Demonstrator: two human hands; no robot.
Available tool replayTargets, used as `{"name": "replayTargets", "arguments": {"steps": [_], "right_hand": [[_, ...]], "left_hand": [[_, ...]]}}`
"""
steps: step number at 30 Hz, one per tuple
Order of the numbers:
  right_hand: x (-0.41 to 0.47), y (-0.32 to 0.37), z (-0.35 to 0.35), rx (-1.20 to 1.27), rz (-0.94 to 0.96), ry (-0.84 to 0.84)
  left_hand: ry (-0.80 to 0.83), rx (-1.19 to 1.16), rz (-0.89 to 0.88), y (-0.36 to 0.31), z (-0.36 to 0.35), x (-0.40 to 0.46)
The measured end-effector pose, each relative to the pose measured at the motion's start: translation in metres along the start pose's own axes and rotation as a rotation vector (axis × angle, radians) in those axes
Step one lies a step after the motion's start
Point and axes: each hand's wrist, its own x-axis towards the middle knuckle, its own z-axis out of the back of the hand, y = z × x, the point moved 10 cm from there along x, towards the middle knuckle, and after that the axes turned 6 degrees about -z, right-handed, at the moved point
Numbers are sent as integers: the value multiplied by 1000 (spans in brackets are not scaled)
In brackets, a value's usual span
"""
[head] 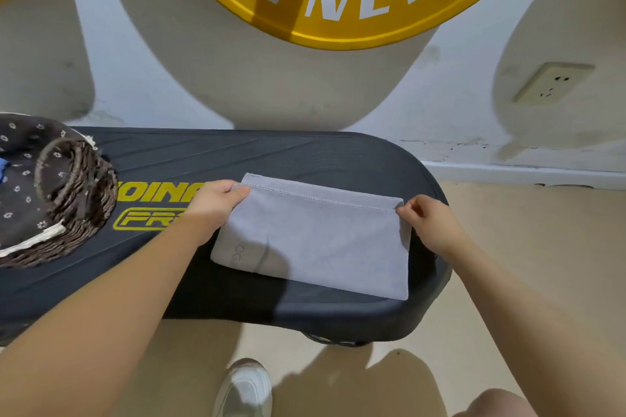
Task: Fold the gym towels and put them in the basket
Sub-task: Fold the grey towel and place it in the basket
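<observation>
Your left hand [216,203] pinching the far left corner of the folded pale grey towel [315,240], your right hand [432,223] pinching its far right corner, towel flat on the black padded bench [237,152], dark wicker basket with floral lining [78,200] well left of it

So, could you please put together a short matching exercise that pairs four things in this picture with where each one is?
Things:
1. grey towel
2. wicker basket
3. left hand
4. right hand

Places:
A. pinching the towel's far right corner
B. at the left end of the black bench
C. lying folded on the bench's right part
D. gripping the towel's far left corner

Pairs: 1-C, 2-B, 3-D, 4-A
</observation>
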Motion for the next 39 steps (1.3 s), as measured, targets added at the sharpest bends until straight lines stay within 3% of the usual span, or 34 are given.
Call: {"name": "replayTargets", "arguments": {"steps": [3,8,18,20,22,24,25,28,30,35,39], "right_hand": [[15,1,-3,-63,-18,-43],[26,1,-6,-164,-77,-98],[29,2,-5,-221,-143,-207],[17,19,2,-267,-76,-326],[-7,59,-5,-258,166,-450],[-32,100,-37,-215,417,-397],[-39,112,-62,-219,463,-279],[-42,106,-124,-373,372,60],[-35,85,-129,-474,310,57],[-28,14,-81,-467,-15,-77],[-40,-14,-67,-536,22,25]], "left_hand": [[-47,104,-8,0,0,17],[-111,484,-68,-11,-4,34],[-278,590,-174,-21,-4,32],[-359,622,-285,-36,0,22],[-383,705,-482,-55,-10,9],[-255,701,-677,-66,-41,-5],[-158,746,-759,-65,-64,-13],[117,1021,-767,-32,-117,-23],[161,1098,-721,-17,-120,-24],[216,1042,-628,-12,-111,-26],[312,1107,-524,-9,-114,-27]]}}
